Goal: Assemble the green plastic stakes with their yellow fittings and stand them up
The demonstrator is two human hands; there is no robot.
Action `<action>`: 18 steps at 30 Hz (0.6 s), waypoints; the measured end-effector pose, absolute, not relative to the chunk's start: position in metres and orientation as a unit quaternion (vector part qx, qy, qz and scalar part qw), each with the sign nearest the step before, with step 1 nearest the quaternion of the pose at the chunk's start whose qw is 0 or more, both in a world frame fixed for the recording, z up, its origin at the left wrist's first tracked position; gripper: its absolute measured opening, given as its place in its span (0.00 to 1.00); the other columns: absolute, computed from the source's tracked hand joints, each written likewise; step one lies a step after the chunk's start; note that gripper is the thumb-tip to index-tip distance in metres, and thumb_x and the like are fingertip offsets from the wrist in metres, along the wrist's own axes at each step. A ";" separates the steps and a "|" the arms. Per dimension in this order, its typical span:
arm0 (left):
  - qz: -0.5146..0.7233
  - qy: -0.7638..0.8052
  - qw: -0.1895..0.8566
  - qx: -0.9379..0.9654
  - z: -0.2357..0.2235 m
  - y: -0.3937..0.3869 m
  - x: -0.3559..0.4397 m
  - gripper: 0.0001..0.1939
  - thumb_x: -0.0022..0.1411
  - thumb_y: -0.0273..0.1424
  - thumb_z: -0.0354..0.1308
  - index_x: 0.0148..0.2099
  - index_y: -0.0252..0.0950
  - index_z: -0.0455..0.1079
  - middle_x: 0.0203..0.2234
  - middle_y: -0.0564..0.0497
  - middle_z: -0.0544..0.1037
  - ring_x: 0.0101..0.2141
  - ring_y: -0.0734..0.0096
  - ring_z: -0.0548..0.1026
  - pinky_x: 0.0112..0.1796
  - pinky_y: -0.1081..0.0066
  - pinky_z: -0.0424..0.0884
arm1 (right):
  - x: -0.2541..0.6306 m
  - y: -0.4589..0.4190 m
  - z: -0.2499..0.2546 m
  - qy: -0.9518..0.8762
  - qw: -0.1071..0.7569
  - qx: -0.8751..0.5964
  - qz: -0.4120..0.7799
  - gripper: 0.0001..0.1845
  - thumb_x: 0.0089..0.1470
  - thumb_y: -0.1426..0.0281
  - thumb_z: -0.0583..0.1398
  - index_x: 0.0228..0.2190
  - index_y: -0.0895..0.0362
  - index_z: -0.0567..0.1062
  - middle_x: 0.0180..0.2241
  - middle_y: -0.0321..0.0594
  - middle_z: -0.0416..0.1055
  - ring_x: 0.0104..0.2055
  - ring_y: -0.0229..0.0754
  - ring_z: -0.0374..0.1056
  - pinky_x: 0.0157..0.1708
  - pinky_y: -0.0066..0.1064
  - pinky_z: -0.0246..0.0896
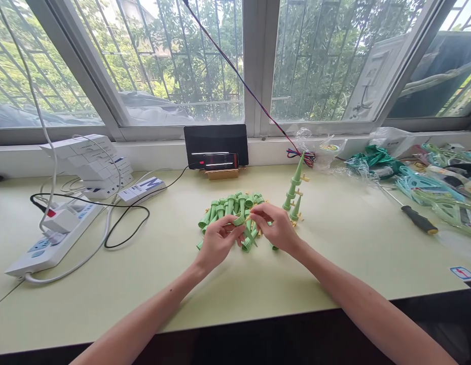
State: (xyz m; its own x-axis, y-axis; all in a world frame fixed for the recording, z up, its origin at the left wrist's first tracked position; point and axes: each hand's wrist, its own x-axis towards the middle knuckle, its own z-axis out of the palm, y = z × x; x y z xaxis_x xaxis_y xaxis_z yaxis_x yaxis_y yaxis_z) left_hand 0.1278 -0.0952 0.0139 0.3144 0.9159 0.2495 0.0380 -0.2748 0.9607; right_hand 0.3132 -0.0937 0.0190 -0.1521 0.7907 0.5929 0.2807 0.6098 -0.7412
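Observation:
My left hand (219,239) pinches a green plastic watering spike (239,220) near its wide collar, with the pointed end slanting down to the right. Just beside it, my right hand (276,228) has thumb and forefinger pressed together on a small yellow valve piece (249,217), partly hidden by the fingers. Whether the two parts touch, I cannot tell. Behind and under both hands lies a pile of green spikes (230,204) mixed with yellow pieces. To the right, several spikes with yellow valves stand nested in an upright stack (291,192).
A tablet (216,139) with a phone (221,161) before it leans by the window. On the left are a power strip (48,256), cables and white boxes (88,165). A screwdriver (420,219) and plastic-wrapped items (429,185) lie on the right.

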 end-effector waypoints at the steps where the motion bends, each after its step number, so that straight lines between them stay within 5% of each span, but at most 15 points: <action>1: 0.461 0.364 0.478 0.653 0.014 -0.095 0.128 0.09 0.60 0.37 0.62 0.36 0.37 0.71 0.20 0.54 0.74 0.22 0.71 0.73 0.26 0.70 0.71 | 0.313 -0.094 0.019 -0.718 0.536 -0.370 0.245 0.07 0.61 0.65 0.58 0.34 0.55 0.72 0.29 0.39 0.71 0.22 0.36 0.65 0.24 0.30 0.67; 18: 0.470 0.385 0.466 0.644 0.010 -0.093 0.126 0.11 0.58 0.39 0.64 0.35 0.37 0.73 0.19 0.54 0.74 0.19 0.71 0.72 0.23 0.70 0.70 | 0.311 -0.094 0.016 -0.702 0.518 -0.373 0.315 0.08 0.60 0.65 0.58 0.34 0.56 0.73 0.20 0.34 0.68 0.19 0.36 0.64 0.18 0.27 0.62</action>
State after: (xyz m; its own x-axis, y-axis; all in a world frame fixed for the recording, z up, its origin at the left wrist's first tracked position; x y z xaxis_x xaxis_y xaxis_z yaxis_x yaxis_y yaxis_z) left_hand 0.1263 -0.0934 0.0104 0.2620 0.9330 0.2465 0.0580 -0.2702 0.9611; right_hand 0.3113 -0.0941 0.0163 -0.1851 0.8503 0.4926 0.1980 0.5233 -0.8288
